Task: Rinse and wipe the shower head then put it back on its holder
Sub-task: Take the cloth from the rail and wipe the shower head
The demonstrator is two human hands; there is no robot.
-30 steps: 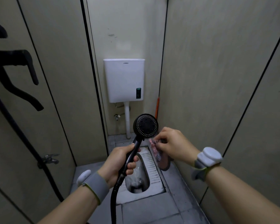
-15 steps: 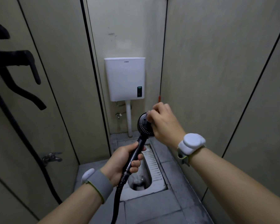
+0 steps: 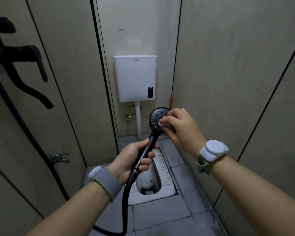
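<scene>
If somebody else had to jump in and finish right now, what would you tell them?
Left hand grips the black shower head by its handle, face towards you, above the squat toilet.
Right hand pinches a small pinkish scrubber against the spray face.
Wiping is under way; no water shows coming from the head.
Left: finish wiping, then hang it on the black fittings on the left wall; the holder itself isn't clearly visible.

The shower head (image 3: 156, 120) sits above the squat pan (image 3: 150, 178) and before the cistern (image 3: 135, 78), left hand (image 3: 132, 161) below on its handle, right hand (image 3: 180, 129) at its right.
</scene>
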